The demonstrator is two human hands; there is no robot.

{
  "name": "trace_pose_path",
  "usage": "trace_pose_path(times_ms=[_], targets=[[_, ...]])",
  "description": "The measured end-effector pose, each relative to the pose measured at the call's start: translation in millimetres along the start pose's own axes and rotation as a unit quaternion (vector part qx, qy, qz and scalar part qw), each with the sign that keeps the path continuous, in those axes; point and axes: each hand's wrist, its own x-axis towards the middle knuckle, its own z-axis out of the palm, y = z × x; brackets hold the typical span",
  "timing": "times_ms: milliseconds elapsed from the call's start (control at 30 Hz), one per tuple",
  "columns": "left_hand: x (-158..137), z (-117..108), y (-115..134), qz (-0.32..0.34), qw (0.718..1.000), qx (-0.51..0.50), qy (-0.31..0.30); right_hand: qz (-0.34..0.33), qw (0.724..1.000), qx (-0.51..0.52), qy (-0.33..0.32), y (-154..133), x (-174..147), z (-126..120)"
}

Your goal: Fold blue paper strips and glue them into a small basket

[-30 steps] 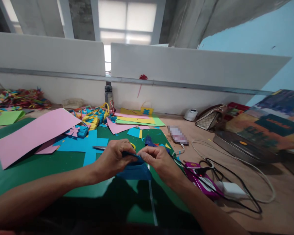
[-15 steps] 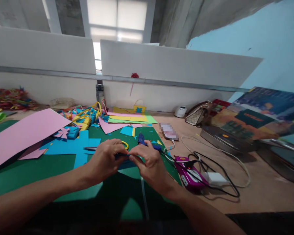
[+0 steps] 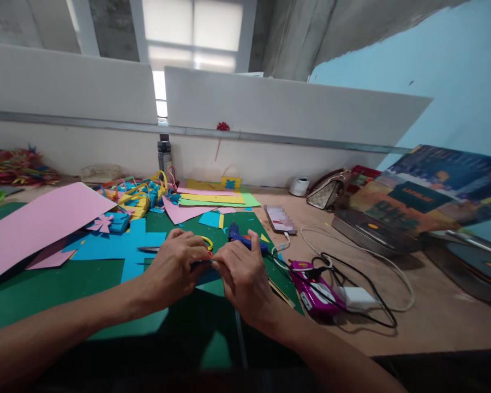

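My left hand (image 3: 175, 259) and my right hand (image 3: 243, 270) meet over the green cutting mat (image 3: 106, 305), fingers pinched together. Between their fingertips runs the thin edge of a piece of blue paper (image 3: 207, 277), mostly hidden by the fingers. Behind my left hand lies a pair of scissors (image 3: 207, 240), its yellow handle and pointed blades showing on either side. A blue glue gun (image 3: 239, 236) rests just beyond my right hand. A cross-shaped blue paper cutout (image 3: 110, 245) lies to the left of my left hand.
Pink card (image 3: 49, 224) covers the mat's left side. Small paper bags (image 3: 137, 199) and coloured sheets (image 3: 213, 196) lie behind. On the right are a phone (image 3: 279, 218), a purple power strip (image 3: 317, 295) with tangled cables, a white adapter (image 3: 360, 297) and metal tins (image 3: 372, 232).
My right hand has rolled over, so its back shows more and its thumb points up. Both hands still pinch the blue paper at nearly the same spot.
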Motion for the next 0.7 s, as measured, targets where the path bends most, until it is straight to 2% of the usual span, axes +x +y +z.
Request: trace_pose_path(times_ms=[200,367,533,700], targets=[[0.4,4.1,-3.9,-0.003,1.0,-0.001,-0.011,0.017,1.0,0.008,-0.024,1.6,-3.4,5.5],[-0.1,3.5,-1.2,0.011,0.999,0.048,-0.01,0.027,0.998,0.01,-0.049,1.5,-2.7,2.4],[-1.9,0.6,2.4,0.028,0.998,0.057,-0.007,-0.016,0.999,-0.009,-0.044,-0.5,-1.5,-2.0],[-1.7,-2.5,3.0,0.013,0.999,0.035,-0.026,-0.05,0.998,-0.036,-0.022,-1.8,-2.5,-1.9]])
